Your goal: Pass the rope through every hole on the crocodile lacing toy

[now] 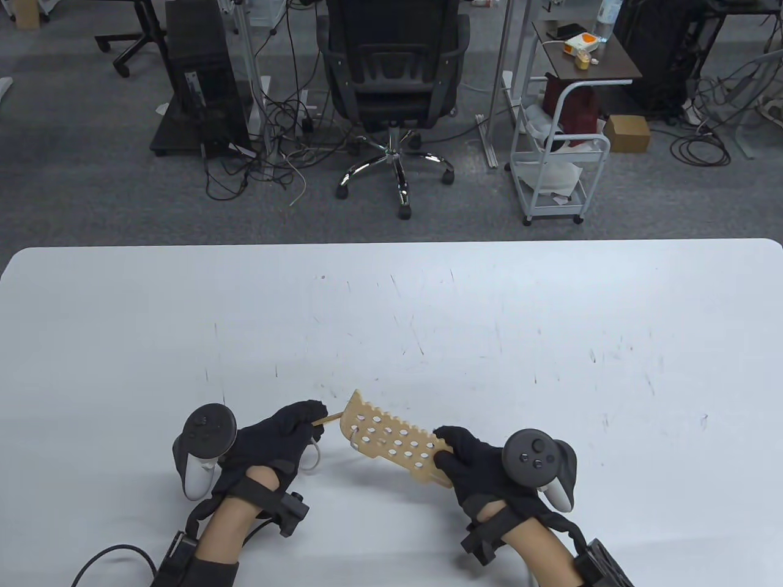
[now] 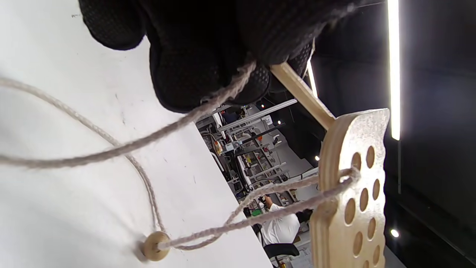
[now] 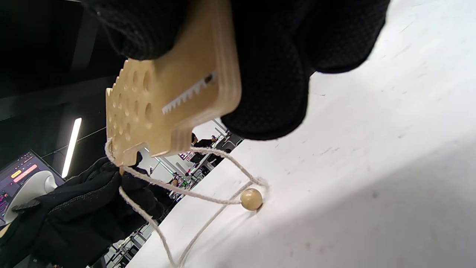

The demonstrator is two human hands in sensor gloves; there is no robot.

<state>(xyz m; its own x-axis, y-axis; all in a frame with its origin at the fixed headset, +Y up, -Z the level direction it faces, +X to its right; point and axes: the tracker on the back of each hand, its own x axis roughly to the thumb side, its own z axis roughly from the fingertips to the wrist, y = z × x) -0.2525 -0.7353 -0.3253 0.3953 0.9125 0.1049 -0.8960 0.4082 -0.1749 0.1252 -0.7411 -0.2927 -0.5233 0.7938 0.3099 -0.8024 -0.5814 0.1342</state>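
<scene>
Wooden crocodile board [image 1: 391,443], held above the table [image 1: 550,318] at the 6 o'clock edge between both hands: right hand [image 1: 474,465] grips its 4 o'clock end, left hand [image 1: 275,437] at 9 o'clock pinches the wooden needle [image 1: 327,419] and rope [image 2: 111,150], whose bead [image 3: 251,199] rests on the table.

No text, label, brand or number could be read in any view. A screen [image 3: 20,175] at the left edge of the right wrist view showed coloured patches, too blurred to make out.
</scene>
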